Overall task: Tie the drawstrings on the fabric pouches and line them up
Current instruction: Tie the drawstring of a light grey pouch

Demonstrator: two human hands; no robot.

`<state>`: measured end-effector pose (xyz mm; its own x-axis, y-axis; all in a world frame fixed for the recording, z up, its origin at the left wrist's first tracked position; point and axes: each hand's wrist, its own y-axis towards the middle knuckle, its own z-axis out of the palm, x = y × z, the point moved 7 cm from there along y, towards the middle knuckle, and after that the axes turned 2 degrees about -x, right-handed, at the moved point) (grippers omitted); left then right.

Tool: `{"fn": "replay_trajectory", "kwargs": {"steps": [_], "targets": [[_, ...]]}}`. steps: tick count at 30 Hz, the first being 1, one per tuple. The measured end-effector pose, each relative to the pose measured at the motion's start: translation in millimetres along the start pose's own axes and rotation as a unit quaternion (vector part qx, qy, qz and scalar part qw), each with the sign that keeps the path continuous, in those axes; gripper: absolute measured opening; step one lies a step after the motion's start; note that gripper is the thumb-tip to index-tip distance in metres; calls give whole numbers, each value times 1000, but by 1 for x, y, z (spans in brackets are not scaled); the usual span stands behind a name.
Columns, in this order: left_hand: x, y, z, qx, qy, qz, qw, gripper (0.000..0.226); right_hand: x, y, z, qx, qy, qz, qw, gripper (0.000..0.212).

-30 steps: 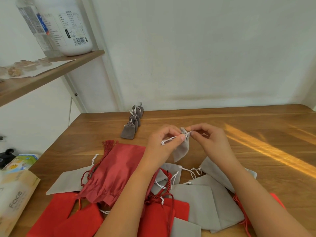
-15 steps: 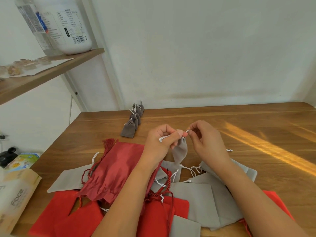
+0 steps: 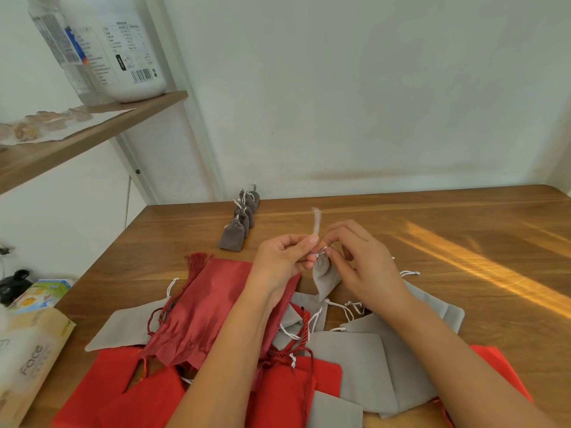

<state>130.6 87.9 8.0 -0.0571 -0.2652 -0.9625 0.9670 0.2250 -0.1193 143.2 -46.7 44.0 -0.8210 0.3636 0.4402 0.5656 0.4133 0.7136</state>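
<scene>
wood table (image 3: 432,217) against a plain white wall, sun stripe across the right side. the small grey pouch (image 3: 324,278) hangs in the air between the 2 hands, just above the pile (image 3: 349,366) of flat red and grey ones. left hand (image 3: 282,261) pinches the cord (image 3: 315,222) low down by the neck. right hand (image 3: 364,267) pinches at the neck too, other fingers loosely bent. 1 second ago the cord was stretched out sideways to the left. now a white end is flicking straight up above the fingers, all blurry. my guess is the knot's mid-wrap, not snugged yet. can't actually see the knot. once tight it'd join the row (image 3: 239,223) of tied grey ones near the wall.
</scene>
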Motion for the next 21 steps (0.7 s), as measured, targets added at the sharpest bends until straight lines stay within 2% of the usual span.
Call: {"fn": "replay_trajectory", "kwargs": {"steps": [5,11,15,18,21], "targets": [[0,1,0,32,-6,-22,999,11,-3,0,-1,-11,3,10,1000,9],[-3,-1,-2,7,83,-14,996,13,-2,-6,13,31,43,31,998,11],[-5,-4,-2,63,156,-24,985,13,-6,-9,18,40,18,59,997,10],[-12,-9,-1,102,196,6,975,17,-8,-5,7,11,-2,80,997,9],[-16,-14,8,113,159,35,980,16,-5,-1,-3,-27,-19,66,997,7]]}}
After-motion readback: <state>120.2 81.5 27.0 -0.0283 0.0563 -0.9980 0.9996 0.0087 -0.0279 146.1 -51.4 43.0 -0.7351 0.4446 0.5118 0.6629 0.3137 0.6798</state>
